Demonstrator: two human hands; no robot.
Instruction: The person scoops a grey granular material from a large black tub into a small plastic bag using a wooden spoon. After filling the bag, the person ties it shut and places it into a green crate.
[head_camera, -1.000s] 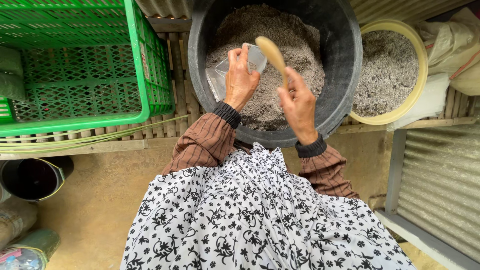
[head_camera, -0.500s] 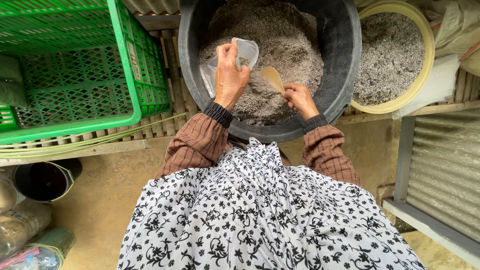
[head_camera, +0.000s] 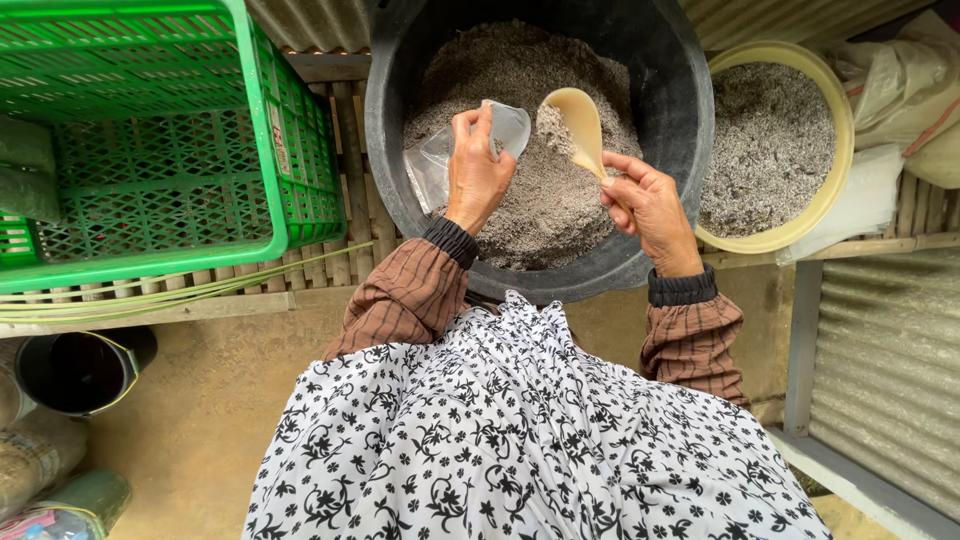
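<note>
**Scooping grey grain toward an open clear bag**

Holding a small clear plastic bag open over a large round black plastic tub, the left hand has its grip clamped on the bag's rim, fingers pinching the thin film so the mouth faces right. The right hand has its grip closed around the handle of a pale cream plastic scoop, whose oval bowl carries a small heap of grey granular material and sits just beside the bag's mouth, tilted toward it.

As a judgement, the filling looks barely under way: the bag hangs limp and see-through with little or nothing visible inside, the scoop's load is not yet tipped in, and the tub is well filled with the dry, coarse, crumbly mix.

Just right of the tub stands a round yellow plastic basin holding similar grey grain. On the left rests a bright green lattice plastic crate, rigid and open-meshed. Both vessels and the crate stand on a slatted wooden table. Ribbed grey corrugated metal sheeting lies lower right, and a dark round bucket stands on the floor at lower left.
</note>
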